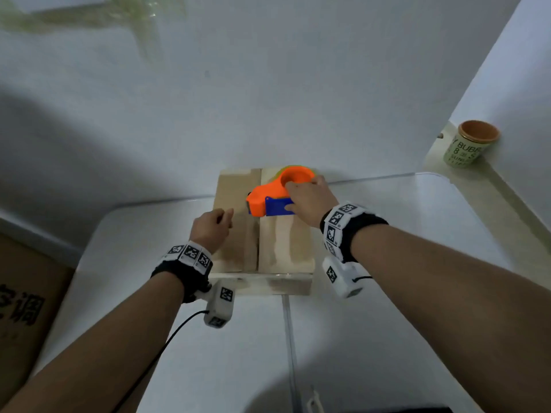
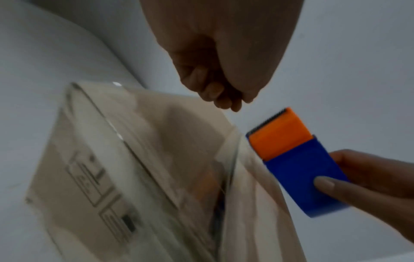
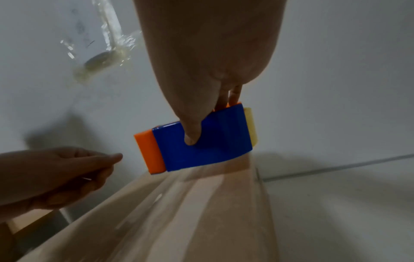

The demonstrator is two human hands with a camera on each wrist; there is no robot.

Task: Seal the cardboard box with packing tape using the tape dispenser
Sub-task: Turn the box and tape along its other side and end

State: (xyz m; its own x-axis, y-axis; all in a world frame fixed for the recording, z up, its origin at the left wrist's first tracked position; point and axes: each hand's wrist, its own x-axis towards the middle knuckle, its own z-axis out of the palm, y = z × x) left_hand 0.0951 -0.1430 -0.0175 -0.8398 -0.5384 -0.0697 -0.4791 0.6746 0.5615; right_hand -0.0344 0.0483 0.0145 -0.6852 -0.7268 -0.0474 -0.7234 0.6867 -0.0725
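Observation:
A small cardboard box point(image 1: 286, 242) stands on the white table, its far end against the wall. Shiny clear tape lies over its top and near face. My right hand point(image 1: 298, 198) grips the orange and blue tape dispenser point(image 1: 268, 198) just above the far half of the box; the thumb point(image 3: 192, 138) presses the blue plate point(image 3: 219, 147). The dispenser's toothed edge point(image 2: 268, 120) points left, near the centre seam. My left hand point(image 1: 226, 219) hovers over the box's left flap point(image 2: 134, 141) with fingers curled point(image 2: 228, 101), thumb against forefinger point(image 3: 107, 163). Nothing shows between them.
A green cup with an orange rim point(image 1: 471, 144) stands on a ledge at the right. A large brown carton point(image 1: 24, 293) sits low at the left, beside the table point(image 1: 387, 263). The white wall rises right behind the box, with crumpled tape point(image 3: 100, 60) stuck on it.

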